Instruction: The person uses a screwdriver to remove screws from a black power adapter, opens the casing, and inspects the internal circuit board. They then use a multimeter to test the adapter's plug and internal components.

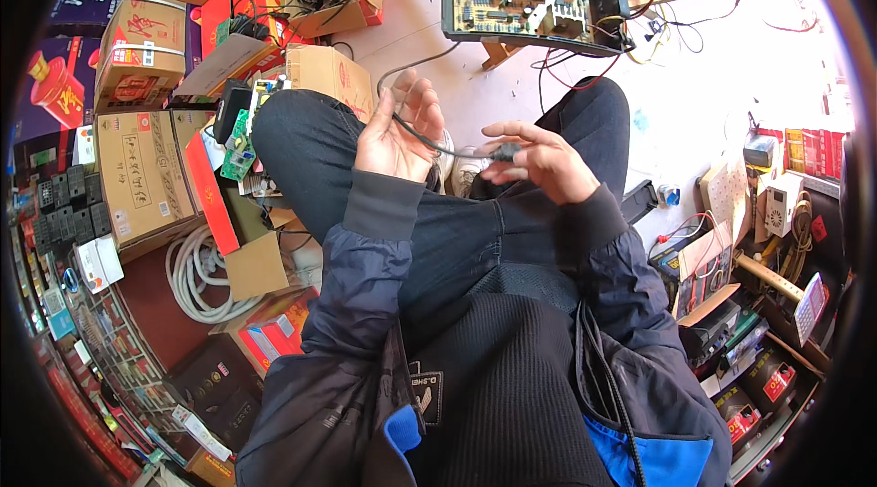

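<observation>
A thin black cable (429, 142) runs between my two hands above my knees. My left hand (395, 132) is raised with its fingers half spread, and the cable passes across its palm and up past the thumb. My right hand (541, 163) pinches the cable's dark plug end (505, 152) between thumb and fingers. The cable's far part trails over the pale floor toward a large circuit board (534, 1) in a black tray ahead of me. I sit with dark trousers and a dark jacket.
Cardboard boxes (146, 172) are stacked at the left, with a coil of white hose (196, 281) and small green circuit boards (239, 153). Red and black wires (594, 76) lie on the floor by the board. Tools, a timer and boxes crowd the right side (776, 204).
</observation>
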Motion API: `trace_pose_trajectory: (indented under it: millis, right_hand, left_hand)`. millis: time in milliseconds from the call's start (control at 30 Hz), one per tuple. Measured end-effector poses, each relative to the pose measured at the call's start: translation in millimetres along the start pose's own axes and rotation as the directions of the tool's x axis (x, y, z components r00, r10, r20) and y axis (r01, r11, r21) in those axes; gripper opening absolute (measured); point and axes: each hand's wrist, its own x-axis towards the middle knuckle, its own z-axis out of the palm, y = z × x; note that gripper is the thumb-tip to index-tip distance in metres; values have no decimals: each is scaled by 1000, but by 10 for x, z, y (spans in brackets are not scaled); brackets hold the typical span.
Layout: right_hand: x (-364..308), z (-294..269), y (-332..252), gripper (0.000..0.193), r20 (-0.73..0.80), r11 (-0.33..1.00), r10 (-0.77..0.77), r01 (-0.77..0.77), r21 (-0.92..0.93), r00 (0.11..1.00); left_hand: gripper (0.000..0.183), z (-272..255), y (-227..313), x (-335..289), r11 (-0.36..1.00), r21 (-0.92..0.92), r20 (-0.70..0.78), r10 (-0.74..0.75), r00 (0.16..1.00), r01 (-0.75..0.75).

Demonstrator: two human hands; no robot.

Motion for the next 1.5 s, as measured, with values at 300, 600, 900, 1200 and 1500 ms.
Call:
trace_pose_trajectory:
  millis: [300, 600, 900, 1200, 1500]
  right_hand:
    - [-152, 557, -136, 39, -248, 895, -439, 398, -199, 863]
    - [212, 854, -288, 56, -112, 533, -650, 346, -772, 751]
    - [289, 861, -286, 70, 176, 139, -760, 421, -896, 625]
    - [113, 809, -259, 98, -14, 500, -606, 367, -784, 795]
    - [-269, 436, -595, 17, -86, 416, -755, 373, -829, 651]
  left_hand:
    - [67, 66, -234, -61, 954, 298, -281, 63, 958, 25]
    - [73, 477, -623, -394, 929, 298, -284, -132, 950, 218]
    - [57, 461, -530, -286, 978, 179, -241, -60, 969, 105]
    - [50, 348, -482, -245, 987, 64, -66, -146, 987, 150]
    - [52, 199, -346, -65, 989, 60, -51, -132, 990, 135]
